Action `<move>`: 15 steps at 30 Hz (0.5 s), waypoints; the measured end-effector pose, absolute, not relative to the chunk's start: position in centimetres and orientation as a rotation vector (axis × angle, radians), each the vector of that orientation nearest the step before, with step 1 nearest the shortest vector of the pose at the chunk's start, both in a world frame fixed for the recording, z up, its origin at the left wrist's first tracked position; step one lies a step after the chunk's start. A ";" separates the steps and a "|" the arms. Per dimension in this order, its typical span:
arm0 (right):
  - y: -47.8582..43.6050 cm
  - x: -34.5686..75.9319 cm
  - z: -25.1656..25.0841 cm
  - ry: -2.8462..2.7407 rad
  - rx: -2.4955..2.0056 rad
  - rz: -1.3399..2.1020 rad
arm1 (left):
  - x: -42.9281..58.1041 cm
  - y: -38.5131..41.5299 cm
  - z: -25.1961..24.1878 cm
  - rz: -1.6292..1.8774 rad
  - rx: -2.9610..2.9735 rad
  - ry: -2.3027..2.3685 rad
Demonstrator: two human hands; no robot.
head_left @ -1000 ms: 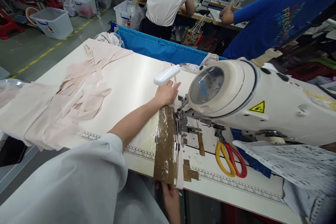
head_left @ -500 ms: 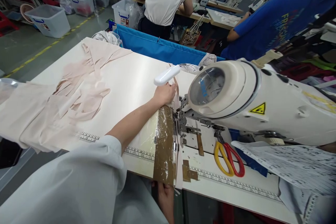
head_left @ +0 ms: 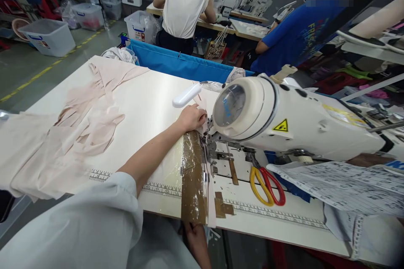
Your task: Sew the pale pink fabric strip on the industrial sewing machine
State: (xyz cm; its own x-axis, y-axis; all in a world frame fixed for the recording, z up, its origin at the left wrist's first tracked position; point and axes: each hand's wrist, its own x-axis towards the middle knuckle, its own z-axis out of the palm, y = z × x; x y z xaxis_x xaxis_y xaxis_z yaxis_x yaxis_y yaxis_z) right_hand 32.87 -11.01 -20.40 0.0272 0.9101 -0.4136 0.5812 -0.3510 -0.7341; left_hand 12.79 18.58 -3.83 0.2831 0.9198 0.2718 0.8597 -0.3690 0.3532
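My left hand (head_left: 191, 118) rests on the table just left of the white sewing machine's (head_left: 284, 122) needle area. Its fingers are curled on a narrow pale pink fabric strip (head_left: 211, 212) that runs under the presser foot and hangs over the table's front edge. My right hand (head_left: 193, 235) is below the front edge, beside the strip's hanging end, with its fingers hidden behind a brown taped patch (head_left: 192, 176). A small white lamp (head_left: 186, 95) hovers above my left hand.
Pale pink fabric pieces (head_left: 85, 122) are heaped on the left of the white table (head_left: 151, 92). Yellow-and-red scissors (head_left: 267, 183) lie right of the needle, next to printed cloth (head_left: 344, 185). A blue bin (head_left: 183, 63) stands behind the table. Two people (head_left: 183, 4) (head_left: 293, 38) work beyond it.
My left hand has drawn back from a stretched reach behind the needle and its fingers have curled on the strip beside the presser foot. My right hand stays under the table edge.
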 end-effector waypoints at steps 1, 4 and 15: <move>-11.0 32.9 -20.5 -1.534 -1.944 1.256 | 12.8 18.6 -3.8 0.654 2.410 1.666; -10.8 33.0 -20.9 -1.585 -1.910 1.263 | 12.9 18.5 -3.8 0.640 2.418 1.649; -10.2 33.3 -21.5 -1.477 -1.834 1.086 | 11.8 13.0 -2.6 0.937 2.226 1.834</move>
State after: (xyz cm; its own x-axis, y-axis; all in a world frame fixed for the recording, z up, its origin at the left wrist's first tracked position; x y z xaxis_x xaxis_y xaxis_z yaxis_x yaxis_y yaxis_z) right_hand 33.27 -10.20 -21.46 0.0737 0.9650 -0.2518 0.5286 -0.2519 -0.8106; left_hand 11.85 13.01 -2.64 0.0804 0.9189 0.3862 0.8515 -0.2647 0.4527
